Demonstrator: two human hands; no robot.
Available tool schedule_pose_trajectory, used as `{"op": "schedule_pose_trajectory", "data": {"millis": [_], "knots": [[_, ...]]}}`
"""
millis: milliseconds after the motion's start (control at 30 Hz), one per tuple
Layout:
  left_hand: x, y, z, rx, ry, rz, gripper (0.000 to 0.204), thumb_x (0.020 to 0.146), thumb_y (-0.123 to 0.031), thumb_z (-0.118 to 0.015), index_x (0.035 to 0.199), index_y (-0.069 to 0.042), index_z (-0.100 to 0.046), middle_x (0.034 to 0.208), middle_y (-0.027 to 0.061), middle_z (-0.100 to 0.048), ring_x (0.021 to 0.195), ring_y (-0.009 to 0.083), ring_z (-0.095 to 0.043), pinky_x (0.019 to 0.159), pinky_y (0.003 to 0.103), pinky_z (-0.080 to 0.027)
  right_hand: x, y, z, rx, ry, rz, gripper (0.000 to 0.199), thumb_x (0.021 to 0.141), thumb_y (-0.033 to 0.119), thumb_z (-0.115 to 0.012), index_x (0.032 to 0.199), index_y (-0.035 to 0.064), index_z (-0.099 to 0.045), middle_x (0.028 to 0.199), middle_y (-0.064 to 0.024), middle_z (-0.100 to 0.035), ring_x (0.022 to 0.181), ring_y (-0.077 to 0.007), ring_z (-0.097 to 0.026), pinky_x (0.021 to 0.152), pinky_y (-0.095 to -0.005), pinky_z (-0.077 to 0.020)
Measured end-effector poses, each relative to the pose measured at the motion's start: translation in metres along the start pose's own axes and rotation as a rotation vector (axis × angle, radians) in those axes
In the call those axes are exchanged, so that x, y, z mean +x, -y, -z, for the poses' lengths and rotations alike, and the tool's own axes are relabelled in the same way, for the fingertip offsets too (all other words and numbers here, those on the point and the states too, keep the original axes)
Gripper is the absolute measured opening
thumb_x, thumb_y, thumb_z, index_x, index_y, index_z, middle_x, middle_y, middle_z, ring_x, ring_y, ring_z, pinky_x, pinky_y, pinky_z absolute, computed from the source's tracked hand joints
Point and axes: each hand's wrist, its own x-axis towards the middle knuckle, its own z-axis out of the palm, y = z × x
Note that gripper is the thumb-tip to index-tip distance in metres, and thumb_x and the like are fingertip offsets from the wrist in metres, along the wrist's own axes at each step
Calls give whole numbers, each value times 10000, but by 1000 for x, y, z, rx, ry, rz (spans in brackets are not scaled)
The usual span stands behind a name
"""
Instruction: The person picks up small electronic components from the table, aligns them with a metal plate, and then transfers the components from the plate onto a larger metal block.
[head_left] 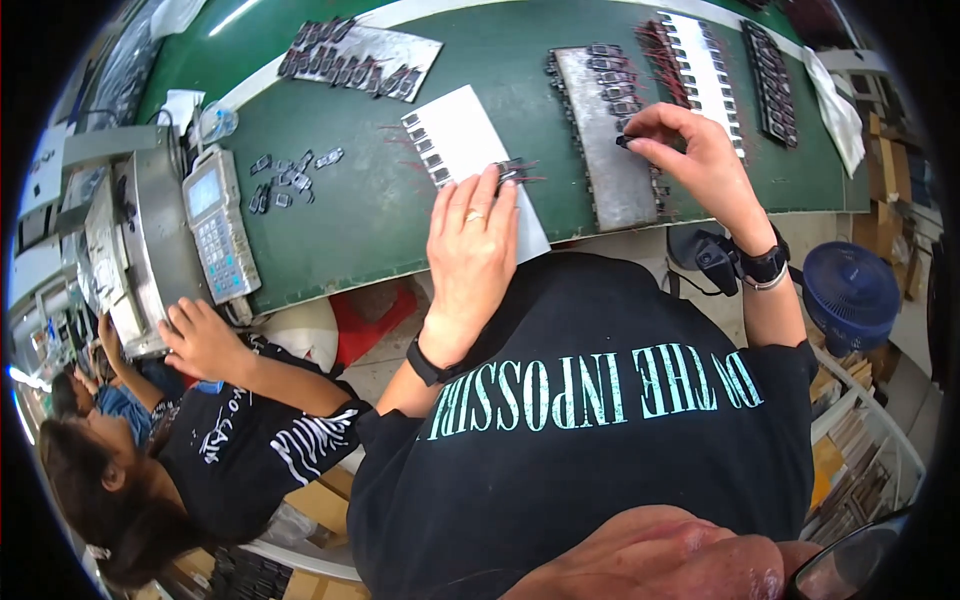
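Note:
My left hand (472,235) lies flat, fingers stretched out, on a white rectangular board (468,128). A row of small black parts (424,147) with thin red wires runs along the board's left edge. More wired black parts (512,170) sit at the fingertips, partly hidden by the hand. My right hand (695,160) is raised over the right side of a grey metal plate (590,130), thumb and forefinger pinching a small black part (626,142). Similar wired parts (614,80) line that plate's right side; others run along its left edge.
Loose small parts (290,180) lie on the green table (370,230), beside a grey keypad device (218,225). Another loaded plate (400,55) is at the back; a white strip (700,70) and dark tray (768,85) stand right. A co-worker's hand (205,340) is at left.

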Motion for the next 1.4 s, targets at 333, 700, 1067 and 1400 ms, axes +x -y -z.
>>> {"op": "schedule_pose_trajectory", "data": {"millis": [333, 700, 1067, 1400], "knots": [[0, -1, 0, -15, 38, 17, 325, 841, -54, -727, 1160, -3, -689, 1275, 157, -642, 1183, 324, -592, 1062, 489, -451, -19, -31, -14, -455, -330, 361, 147, 861, 41, -739, 1001, 31, -697, 927, -69, -671, 895, -242, -645, 795, -340, -504], [-8, -6, 7, -50, 10, 108, 372, 842, -68, -727, 1203, -8, -664, 1274, 166, -602, 1167, 350, -578, 1042, 494, -458, 3, 5, -40, -371, -170, 440, 161, 854, 39, -719, 1015, 31, -707, 988, -94, -673, 955, -284, -633, 830, -378, -509], [-13, -8, 5, 43, 16, 60, 407, 823, -86, -719, 1212, 10, -645, 1182, 156, -595, 1134, 330, -568, 1065, 486, -430, 46, 17, -98, -319, 144, 499, 185, 846, 64, -714, 1026, 26, -698, 1008, -113, -673, 947, -301, -641, 812, -386, -522], [-10, -8, 10, 37, 48, 49, 415, 831, -93, -727, 1227, 2, -648, 1211, 153, -592, 1159, 319, -560, 1088, 499, -417, -6, 16, -15, -50, 37, 175, 173, 859, 53, -729, 1023, 11, -691, 903, -90, -667, 842, -226, -660, 780, -319, -520]]}}
